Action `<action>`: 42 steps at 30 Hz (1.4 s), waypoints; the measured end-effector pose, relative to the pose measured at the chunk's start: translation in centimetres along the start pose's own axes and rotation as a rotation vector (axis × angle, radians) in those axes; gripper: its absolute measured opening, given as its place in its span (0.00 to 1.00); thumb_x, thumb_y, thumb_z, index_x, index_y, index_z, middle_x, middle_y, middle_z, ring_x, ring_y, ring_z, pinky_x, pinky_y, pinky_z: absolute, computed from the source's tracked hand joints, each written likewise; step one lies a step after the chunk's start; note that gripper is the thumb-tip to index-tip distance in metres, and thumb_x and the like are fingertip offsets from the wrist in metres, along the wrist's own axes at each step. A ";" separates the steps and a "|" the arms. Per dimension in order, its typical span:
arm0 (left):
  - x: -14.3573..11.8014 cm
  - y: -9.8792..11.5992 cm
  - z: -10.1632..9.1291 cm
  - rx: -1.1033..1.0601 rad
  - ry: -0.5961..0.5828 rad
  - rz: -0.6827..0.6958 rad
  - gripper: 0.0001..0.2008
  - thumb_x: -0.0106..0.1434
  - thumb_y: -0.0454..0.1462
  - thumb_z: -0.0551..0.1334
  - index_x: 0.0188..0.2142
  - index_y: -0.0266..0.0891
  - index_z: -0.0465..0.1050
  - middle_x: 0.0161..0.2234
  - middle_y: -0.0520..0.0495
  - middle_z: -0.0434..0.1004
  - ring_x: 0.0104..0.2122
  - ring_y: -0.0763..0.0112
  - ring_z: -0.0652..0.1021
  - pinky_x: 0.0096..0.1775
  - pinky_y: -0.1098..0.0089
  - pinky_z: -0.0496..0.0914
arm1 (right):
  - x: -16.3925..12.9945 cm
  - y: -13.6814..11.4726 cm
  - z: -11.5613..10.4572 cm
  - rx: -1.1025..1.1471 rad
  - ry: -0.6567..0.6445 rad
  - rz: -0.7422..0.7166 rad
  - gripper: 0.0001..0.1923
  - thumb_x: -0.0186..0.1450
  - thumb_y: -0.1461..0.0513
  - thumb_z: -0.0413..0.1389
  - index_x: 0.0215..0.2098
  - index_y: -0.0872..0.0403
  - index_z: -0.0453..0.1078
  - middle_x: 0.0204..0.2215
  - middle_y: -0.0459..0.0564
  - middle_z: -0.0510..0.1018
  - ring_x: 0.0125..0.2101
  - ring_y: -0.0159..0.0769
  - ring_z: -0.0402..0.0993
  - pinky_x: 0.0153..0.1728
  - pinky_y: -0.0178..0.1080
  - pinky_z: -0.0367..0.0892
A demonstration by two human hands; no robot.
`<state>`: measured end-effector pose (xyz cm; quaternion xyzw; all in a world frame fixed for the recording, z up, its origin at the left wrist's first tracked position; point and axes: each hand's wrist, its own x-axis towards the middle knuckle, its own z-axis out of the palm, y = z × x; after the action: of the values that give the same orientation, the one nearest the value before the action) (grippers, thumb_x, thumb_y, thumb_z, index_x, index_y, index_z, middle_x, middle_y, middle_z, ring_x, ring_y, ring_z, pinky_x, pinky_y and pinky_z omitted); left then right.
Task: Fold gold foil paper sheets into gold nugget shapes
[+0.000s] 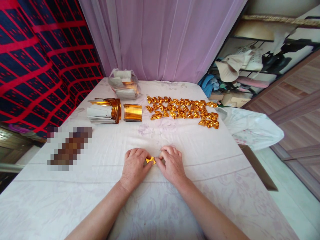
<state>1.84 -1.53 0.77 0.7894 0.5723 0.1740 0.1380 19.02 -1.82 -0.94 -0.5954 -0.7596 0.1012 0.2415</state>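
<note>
My left hand [135, 165] and my right hand [172, 163] rest knuckles-up on the white cloth [155, 200], fingertips meeting. Between them both hands pinch a small folded gold paper piece [150, 160], mostly hidden by the fingers. Farther away on the cloth lie several finished gold folded pieces [183, 110] in rows. To the left of them stand a curled gold sheet [132, 112] and a stack of gold and white sheets [103, 111].
A clear plastic bag [124, 84] with more paper sits at the far end by the purple curtain [160, 36]. A blurred patch [68, 148] lies left. A white plastic bag [250, 128] hangs off the right edge. Cluttered shelves [250, 66] stand right.
</note>
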 end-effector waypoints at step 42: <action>-0.5 -0.4 0.6 -0.089 0.016 0.041 0.08 0.64 0.36 0.62 0.37 0.52 0.79 0.39 0.51 0.75 0.43 0.63 0.70 0.50 0.56 0.59 | -0.7 0.9 0.3 0.061 0.007 -0.104 0.08 0.64 0.67 0.56 0.34 0.47 0.74 0.46 0.47 0.75 0.48 0.39 0.67 0.46 0.43 0.57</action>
<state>1.63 -1.92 -0.01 0.7927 0.5485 0.2085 0.1650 19.71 -2.19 -1.77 -0.5477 -0.7852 0.1097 0.2673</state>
